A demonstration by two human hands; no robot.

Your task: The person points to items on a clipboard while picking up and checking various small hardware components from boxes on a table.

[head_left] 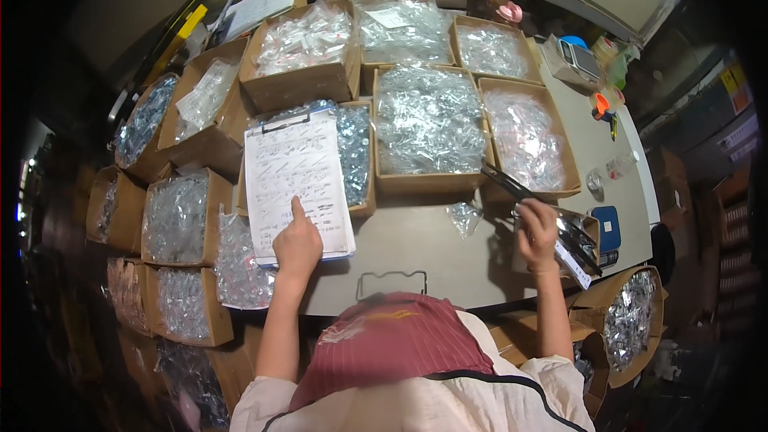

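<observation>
My left hand (298,246) rests on the lower part of a clipboard (350,228), its index finger stretched out onto the white sheet (272,172) and the other fingers curled. Rows of small drawings and handwriting cover that sheet. The clipboard leans over a box of bluish metal parts (354,140). At the right, my right hand (538,232) has its fingers closed around a long glossy black strip-shaped pack (576,234), which bears a white label (573,262). Its exact kind I cannot make out. A small clear bag of parts (464,219) lies left of this hand.
Cardboard boxes filled with clear bags (432,120) line the back and left of the table (392,252). To the right are a scale (578,56), orange-handled scissors (601,106), a clear bottle (622,165) and a blue device (606,228). More boxes (632,320) stand below the right edge.
</observation>
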